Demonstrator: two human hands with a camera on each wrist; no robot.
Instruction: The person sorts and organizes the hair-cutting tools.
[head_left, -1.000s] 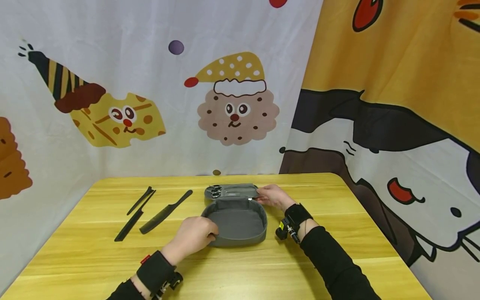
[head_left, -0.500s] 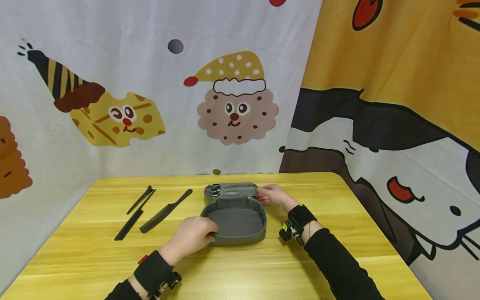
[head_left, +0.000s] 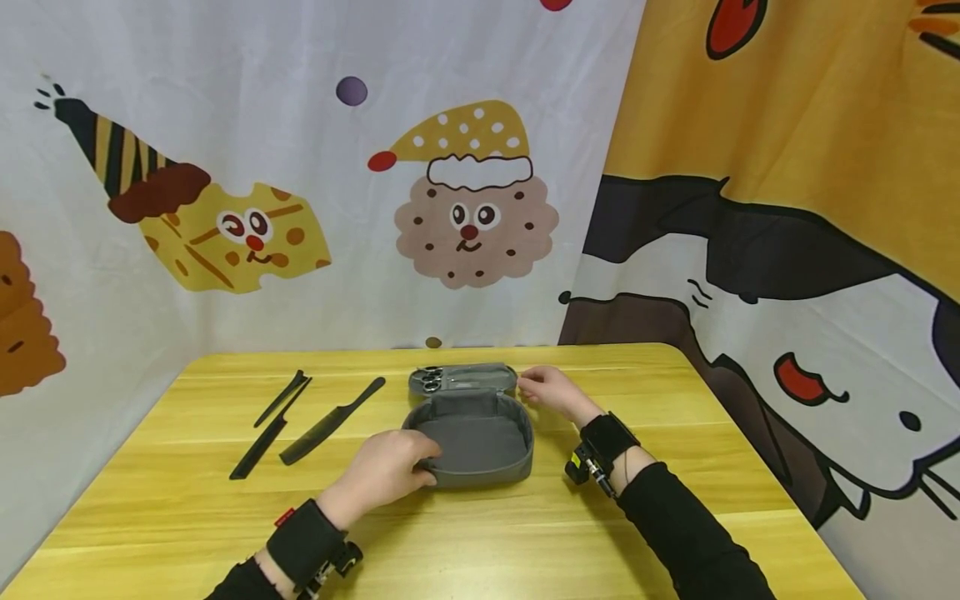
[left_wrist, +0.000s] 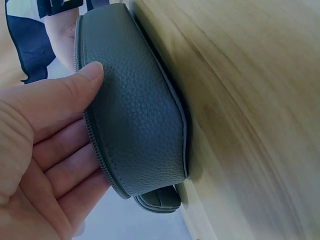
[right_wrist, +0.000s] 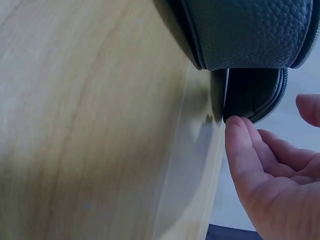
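The left hand (head_left: 386,467) pinches the gray case (head_left: 480,480). The right hand (head_left: 557,392), thumb wide, holds nothing; fingertips maybe touch the lid (head_left: 486,378).

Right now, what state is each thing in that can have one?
Gray case: unzipped, open
Lid: folded back
Scissors: tucked in the lid
Wide comb: flat, unheld
Narrow comb: flat, unheld
Slim black item: flat, unheld
Left hand: gripping the case's rim
Right hand: at the lid's edge

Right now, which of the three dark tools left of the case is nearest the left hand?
The broad comb, rightmost of the three; the thin-tailed comb and what looks like a hair clip lie farther from the left hand.
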